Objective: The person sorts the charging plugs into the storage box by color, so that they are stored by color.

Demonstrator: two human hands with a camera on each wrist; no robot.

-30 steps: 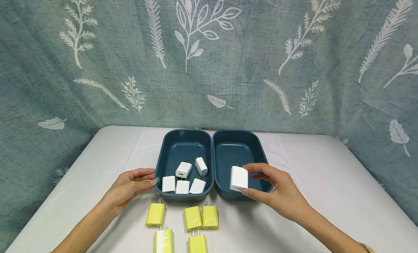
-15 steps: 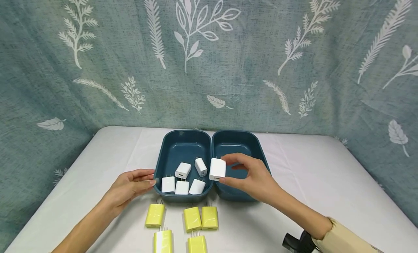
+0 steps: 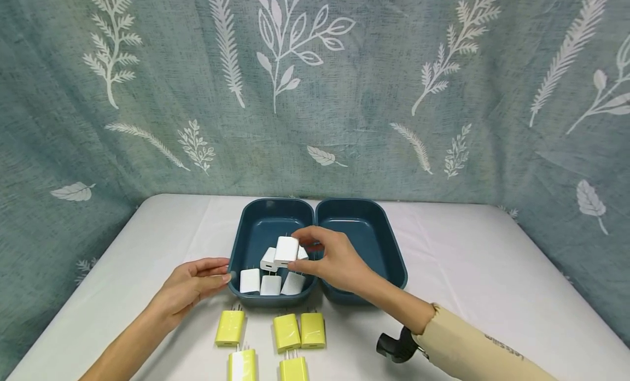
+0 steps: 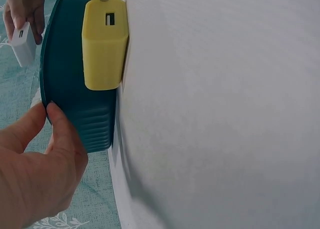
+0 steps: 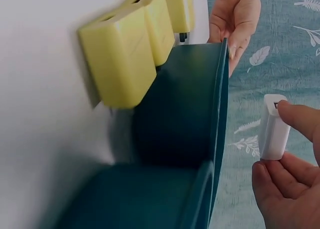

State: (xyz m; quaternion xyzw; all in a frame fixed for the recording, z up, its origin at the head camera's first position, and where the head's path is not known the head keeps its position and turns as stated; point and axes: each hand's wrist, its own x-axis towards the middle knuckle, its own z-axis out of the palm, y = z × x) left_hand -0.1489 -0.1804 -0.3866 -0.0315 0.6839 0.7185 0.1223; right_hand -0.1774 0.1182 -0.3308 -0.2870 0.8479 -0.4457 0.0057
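My right hand (image 3: 339, 258) holds a white USB charger plug (image 3: 286, 251) between thumb and fingers, above the left blue bin (image 3: 268, 222). In the right wrist view the held charger (image 5: 274, 131) stays above the bin's rim, its port face under a fingertip. Inside that bin lie several other white chargers (image 3: 250, 281), partly hidden behind the held one. My left hand (image 3: 192, 288) pinches the bin's left rim; thumb and fingers meet over its edge in the left wrist view.
A second blue bin (image 3: 356, 233) stands against the right side of the first, with nothing visible inside. Several yellow chargers (image 3: 286, 333) lie on the white table in front of the bins. A black camera mount (image 3: 396, 348) hangs at my right wrist. A patterned curtain (image 3: 315, 97) closes off the back.
My right hand has carried the white charger leftward from over the right bin to over the left bin. My left hand keeps its grip on the rim. The head view has shifted slightly.
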